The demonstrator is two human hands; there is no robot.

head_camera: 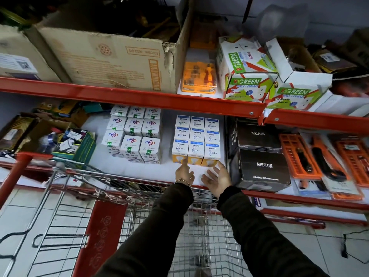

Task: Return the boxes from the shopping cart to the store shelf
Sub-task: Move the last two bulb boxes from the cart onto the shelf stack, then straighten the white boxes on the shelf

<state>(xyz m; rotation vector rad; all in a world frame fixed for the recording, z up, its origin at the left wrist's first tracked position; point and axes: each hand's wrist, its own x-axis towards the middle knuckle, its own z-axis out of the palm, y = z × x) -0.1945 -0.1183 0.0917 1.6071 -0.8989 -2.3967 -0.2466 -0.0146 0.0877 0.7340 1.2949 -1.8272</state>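
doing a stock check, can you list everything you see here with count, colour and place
wipro bulb boxes: nine visible on top, white with blue labels and yellow bases, lower shelf centre
white bulb boxes: nine visible on top, white with green tags, lower shelf, left of the wipro boxes
neuton boxes: two, black, lower shelf, right of the wipro boxes
orange tool packs: several, orange and black, lower shelf far right
r-green boxes: three, white and green, upper shelf right
orange case: one, upper shelf centre
cardboard carton: one large, brown, upper shelf left
shopping cart: one, silver wire with red trim, below the shelf
left hand: open, fingertip at the front wipro boxes
right hand: open, palm up, near the same boxes
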